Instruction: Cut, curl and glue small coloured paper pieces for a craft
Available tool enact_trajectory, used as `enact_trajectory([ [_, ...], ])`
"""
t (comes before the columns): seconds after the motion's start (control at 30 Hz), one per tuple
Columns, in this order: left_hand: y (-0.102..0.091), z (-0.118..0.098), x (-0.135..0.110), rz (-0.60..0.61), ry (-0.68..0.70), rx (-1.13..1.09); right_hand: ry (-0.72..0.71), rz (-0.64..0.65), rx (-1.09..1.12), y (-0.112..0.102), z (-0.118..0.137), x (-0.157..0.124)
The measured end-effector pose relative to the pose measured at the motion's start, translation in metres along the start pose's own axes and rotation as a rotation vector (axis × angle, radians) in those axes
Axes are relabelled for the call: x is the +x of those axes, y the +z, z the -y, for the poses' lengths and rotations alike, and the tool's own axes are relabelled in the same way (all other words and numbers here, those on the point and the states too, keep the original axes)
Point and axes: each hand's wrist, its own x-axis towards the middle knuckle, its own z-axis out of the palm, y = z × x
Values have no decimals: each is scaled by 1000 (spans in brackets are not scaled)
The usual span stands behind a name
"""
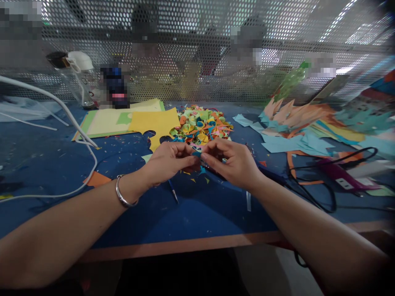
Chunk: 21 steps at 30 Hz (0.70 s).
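Observation:
Between my two hands is a small dark teal piece of paper [196,153], pinched in the fingertips. My left hand [173,159], with a silver bangle at the wrist, closes thumb and fingers on its left side. Opposite, my right hand [230,160] pinches at its right side. Just beyond the fingers lies a heap of small coloured paper cuttings [203,125]. A yellow sheet with rounded cut-outs [157,121] reaches toward my left hand. Tiny paper scraps [202,169] lie under the hands, and a thin pointed tool [173,191] rests below my left hand.
Stacked light-coloured sheets [101,121] and a clear bottle [84,82] stand back left, by a white cable [69,113]. Pale blue paper [293,142], pointed paper pieces [288,115], black cord [331,193] and a purple object [339,176] lie right. A perforated metal screen [185,53] rises behind.

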Motion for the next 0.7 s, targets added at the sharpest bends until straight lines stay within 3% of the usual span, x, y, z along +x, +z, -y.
enact_trajectory([
  [0.23,-2,0,0,5,43,50,26,24,50,-1,1,0],
  [0.43,-7,3,-2,43,173,193,27,56,108,-4,3,0],
  [0.7,-10,-5,-3,156,153,168,52,97,189,-5,6,0],
])
